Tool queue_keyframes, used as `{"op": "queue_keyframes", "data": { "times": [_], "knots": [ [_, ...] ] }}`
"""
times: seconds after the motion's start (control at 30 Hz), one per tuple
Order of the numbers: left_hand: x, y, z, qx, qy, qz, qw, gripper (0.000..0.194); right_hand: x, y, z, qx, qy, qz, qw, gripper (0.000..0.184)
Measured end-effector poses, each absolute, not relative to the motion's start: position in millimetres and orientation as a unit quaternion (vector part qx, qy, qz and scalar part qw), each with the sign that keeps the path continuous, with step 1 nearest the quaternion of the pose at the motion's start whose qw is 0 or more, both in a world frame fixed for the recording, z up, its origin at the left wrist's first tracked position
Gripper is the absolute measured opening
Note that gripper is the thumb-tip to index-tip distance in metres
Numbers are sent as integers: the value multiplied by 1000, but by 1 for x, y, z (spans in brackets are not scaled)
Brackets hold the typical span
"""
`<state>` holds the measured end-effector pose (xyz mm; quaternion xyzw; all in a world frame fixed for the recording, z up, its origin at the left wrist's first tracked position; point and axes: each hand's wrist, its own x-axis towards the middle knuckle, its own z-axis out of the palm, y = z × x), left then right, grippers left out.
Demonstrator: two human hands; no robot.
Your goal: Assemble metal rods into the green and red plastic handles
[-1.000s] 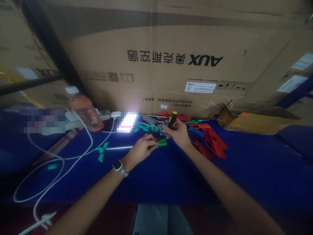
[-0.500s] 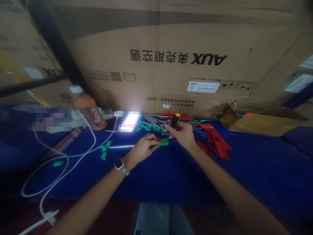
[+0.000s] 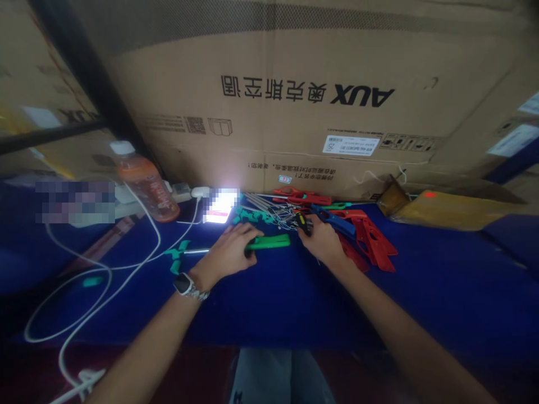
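The left hand (image 3: 229, 249) grasps the green handle (image 3: 272, 242) low at the tabletop (image 3: 261, 314), apparently to steady it, while the right hand (image 3: 323, 242) grips the yellow-and-black screwdriver (image 3: 302, 223) near thin metal pieces (image 3: 287, 217), perhaps for easy reach.

Upright cardboard box (image 3: 269, 106) | blue tabletop (image 3: 269, 314) | dim light

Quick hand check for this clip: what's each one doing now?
Left hand: closed on the green handle.
Right hand: closed on the black-and-yellow screwdriver.
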<state>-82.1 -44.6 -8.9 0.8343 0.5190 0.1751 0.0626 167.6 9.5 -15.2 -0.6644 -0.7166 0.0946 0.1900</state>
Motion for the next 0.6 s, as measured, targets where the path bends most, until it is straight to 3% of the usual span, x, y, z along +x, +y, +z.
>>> {"op": "queue_keyframes", "data": {
  "times": [0.17, 0.4, 0.5, 0.6],
  "knots": [
    [-80, -40, -9, 833, 520, 179, 59, 49, 164, 1, -14, -640, -746, 73, 168, 39],
    [-86, -36, -10, 842, 501, 197, 31, 27, 159, -9, -8, -448, -843, -25, 296, 33],
    [-89, -38, -9, 848, 481, 224, 2, 29, 154, -7, -3, -362, -884, 25, 294, 24],
    [-89, -40, -8, 852, 454, 259, -36, 33, 151, -5, 0, -315, -887, 150, 304, 21]
  ]
}}
